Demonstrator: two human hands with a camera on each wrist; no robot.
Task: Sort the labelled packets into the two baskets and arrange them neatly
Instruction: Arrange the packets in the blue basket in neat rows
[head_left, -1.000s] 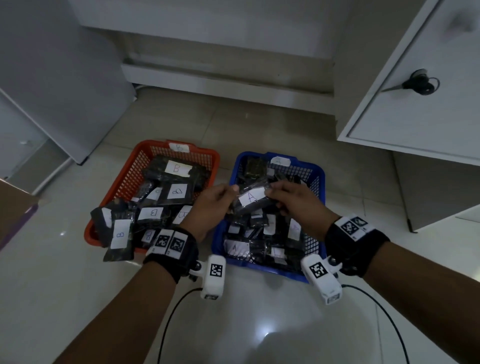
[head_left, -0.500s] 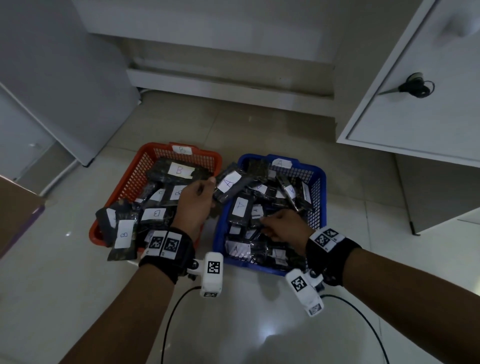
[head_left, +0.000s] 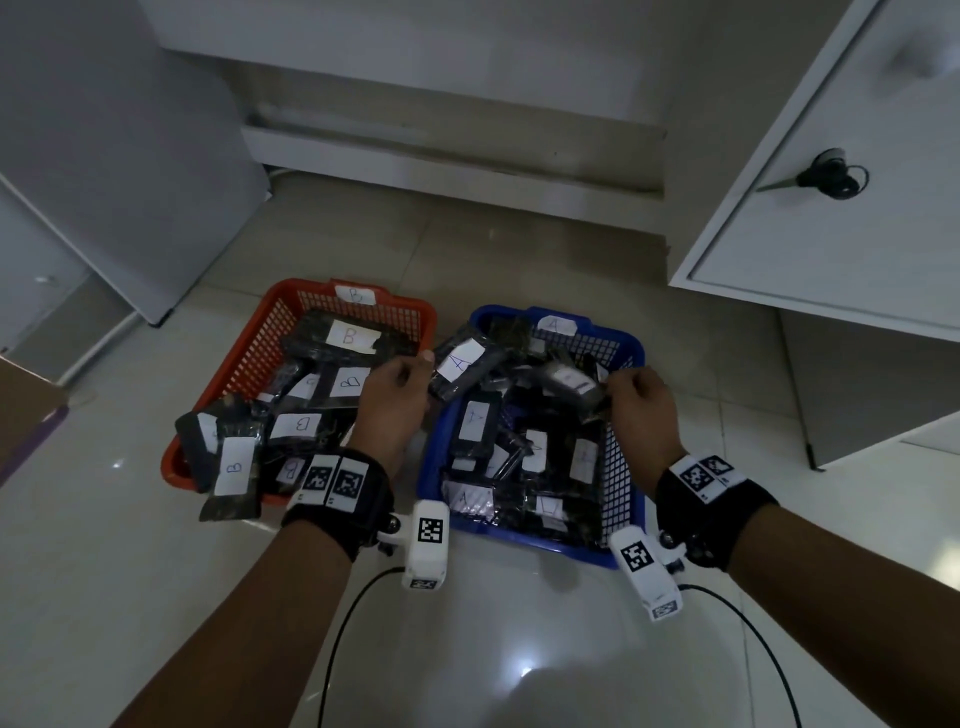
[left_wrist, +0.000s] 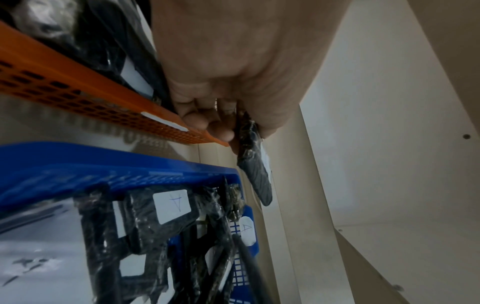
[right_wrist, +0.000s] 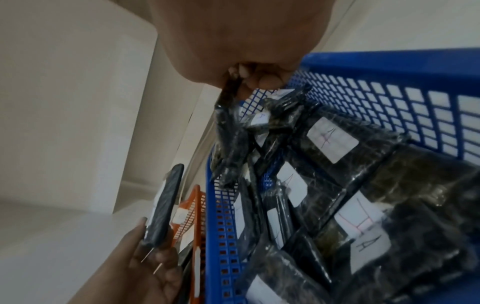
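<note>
Over blue basket (head_left: 626, 343), right hand (head_left: 641, 410) pinching packet (head_left: 569, 387), label unreadable

Right hand (head_left: 641, 410), half a second ago low among the blue basket's (head_left: 631, 348) packets, has risen to its right rim (gripping a dark packet (head_left: 569, 387)). Left hand (head_left: 392, 402) has carried its A packet (head_left: 462, 364) slightly farther over the blue basket.

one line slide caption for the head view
Each hand, left hand and right hand, holds a packet over the blue basket.

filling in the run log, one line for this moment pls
left hand: holds A packet | right hand: grips packet over blue basket | orange basket: B packets
</note>
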